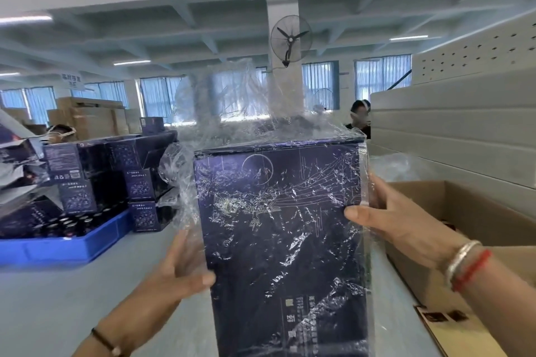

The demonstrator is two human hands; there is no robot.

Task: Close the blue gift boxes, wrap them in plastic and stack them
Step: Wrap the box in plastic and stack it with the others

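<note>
Left hand [181, 266] on the left side of the box [284, 240], fingers fairly straight along that face, thumb curled over the front edge, loose plastic [232, 101] trapped under the fingers. Right hand [388, 220] clasping the right side, thumb pressed flat on the front face, fingers curled round behind the edge. Thin dark band on the left wrist; silver bangle [461, 259] and red string on the right. Box upright and closed, held up in front, dark blue with a pale line drawing and a circle on the front, sheathed in crinkled clear film. Film bunched and standing up loose above the top, with more billowing off the upper left corner. Whether the bottom rests on the table [58, 298]: cannot tell, out of frame. To the left, a stack of boxes [116, 171] of the same blue, and beside them a blue tray [58, 249] holding dark-capped bottles. To the right, an open carton [464, 211], near the right wrist, with pale flat sheets [452, 136] stacked behind it. Farther back, brown cartons, curtained windows, a pillar with a wall fan [291, 39], and two people in part view.
</note>
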